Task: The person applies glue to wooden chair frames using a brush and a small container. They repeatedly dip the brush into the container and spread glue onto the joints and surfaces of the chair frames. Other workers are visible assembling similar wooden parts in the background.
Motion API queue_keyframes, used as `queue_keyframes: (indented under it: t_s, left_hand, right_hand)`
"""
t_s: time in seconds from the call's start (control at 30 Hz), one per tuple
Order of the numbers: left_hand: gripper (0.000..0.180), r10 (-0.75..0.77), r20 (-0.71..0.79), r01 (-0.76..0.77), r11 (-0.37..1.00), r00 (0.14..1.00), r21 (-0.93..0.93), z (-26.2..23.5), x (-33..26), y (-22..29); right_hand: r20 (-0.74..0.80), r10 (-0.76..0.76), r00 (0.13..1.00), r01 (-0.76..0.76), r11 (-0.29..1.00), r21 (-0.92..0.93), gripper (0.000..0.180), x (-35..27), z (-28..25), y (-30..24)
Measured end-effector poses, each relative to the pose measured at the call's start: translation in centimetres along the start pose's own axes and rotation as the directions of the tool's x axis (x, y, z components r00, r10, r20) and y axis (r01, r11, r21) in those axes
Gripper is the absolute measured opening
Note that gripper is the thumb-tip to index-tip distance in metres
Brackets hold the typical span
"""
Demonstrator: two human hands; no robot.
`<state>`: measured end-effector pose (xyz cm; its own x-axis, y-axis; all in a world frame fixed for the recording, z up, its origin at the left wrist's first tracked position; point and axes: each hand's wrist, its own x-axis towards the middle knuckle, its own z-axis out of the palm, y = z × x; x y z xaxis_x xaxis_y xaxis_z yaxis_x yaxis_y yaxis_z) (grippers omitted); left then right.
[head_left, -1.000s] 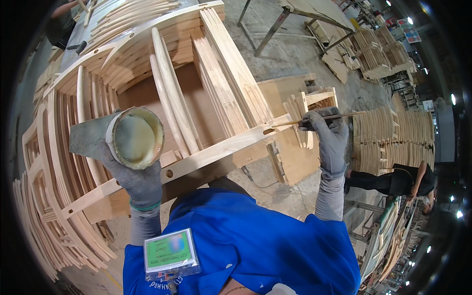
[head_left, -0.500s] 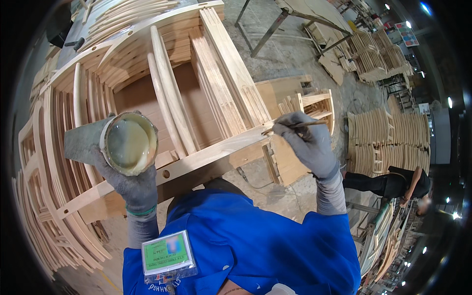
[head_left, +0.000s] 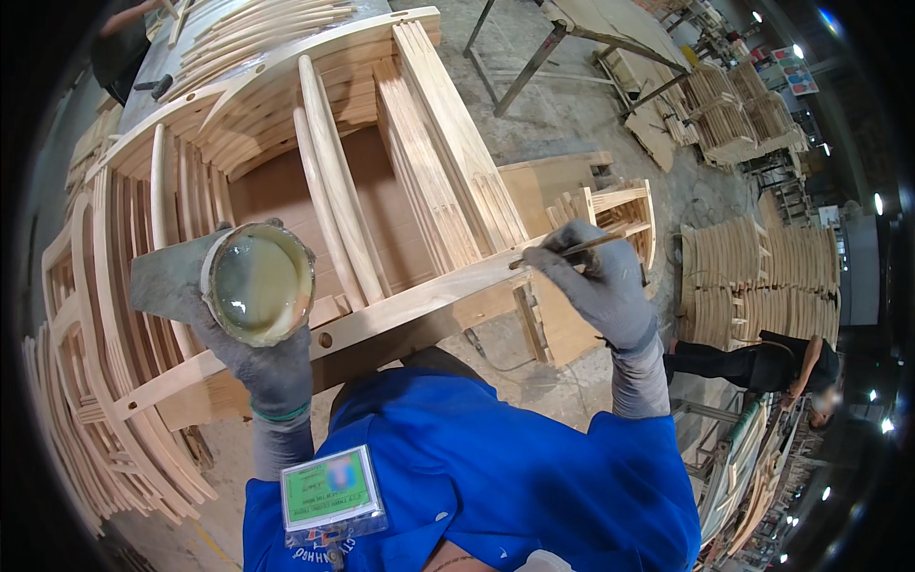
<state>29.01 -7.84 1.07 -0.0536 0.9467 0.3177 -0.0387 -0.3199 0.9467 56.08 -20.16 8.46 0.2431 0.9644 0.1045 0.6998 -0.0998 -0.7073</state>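
Observation:
In my left hand (head_left: 259, 367) is a round pot (head_left: 209, 281) of pale, creamy liquid, its mouth tilted up toward me. A flat grey piece (head_left: 164, 279) sticks out to the left of the pot; I cannot tell whether the two are joined. My gloved right hand (head_left: 605, 296) pinches a thin stick (head_left: 593, 244). The stick's tip is at the right end of the near wooden rail (head_left: 419, 297), on or just above its edge. This rail has round holes and belongs to a pale wooden frame with rounded crossbars (head_left: 329, 181).
More curved wooden frames (head_left: 71, 381) stand packed at the left. Slats (head_left: 257, 38) lie on a table at the back left. A metal-legged table (head_left: 534, 71) and stacked wooden parts (head_left: 762, 276) are further right. Another person (head_left: 762, 367) works at the right.
The pot has tipped slightly, shifting the liquid inside. My right hand and the stick's tip have moved slightly at the rail's end. Another person's arm shows at the top left.

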Motion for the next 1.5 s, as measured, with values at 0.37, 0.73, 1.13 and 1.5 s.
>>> queue_keyframes:
  t_s: [0.37, 0.73, 1.13, 1.5]
  left_hand:
    - [0.060, 0.211, 0.134, -0.233, 0.955, 0.968, 0.186, 1.8, -0.3, 0.7]
    - [0.053, -0.119, 0.214, 0.152, 0.977, 0.970, -0.147, 5.9, -4.0, 0.1]
    - [0.049, -0.482, 0.215, 0.454, 0.459, 0.849, -0.764, 4.4, -6.0, 3.8]
    - [0.054, -0.406, -0.084, 0.263, 0.721, 0.910, -0.641, -10.9, -13.3, 7.4]
  right_hand:
    - [-0.010, 0.074, 0.997, -0.071, 0.981, 0.181, 0.014, 0.0, -1.8, 3.0]
    - [-0.217, 0.004, 0.976, 0.139, 0.755, 0.640, 0.012, 2.1, -2.0, 1.4]
    - [0.142, -0.596, 0.790, 0.498, 0.759, 0.419, 0.019, 4.3, 2.8, -1.5]
    - [0.021, -0.658, 0.753, 0.385, 0.466, 0.797, 0.020, -3.4, 13.1, -10.2]
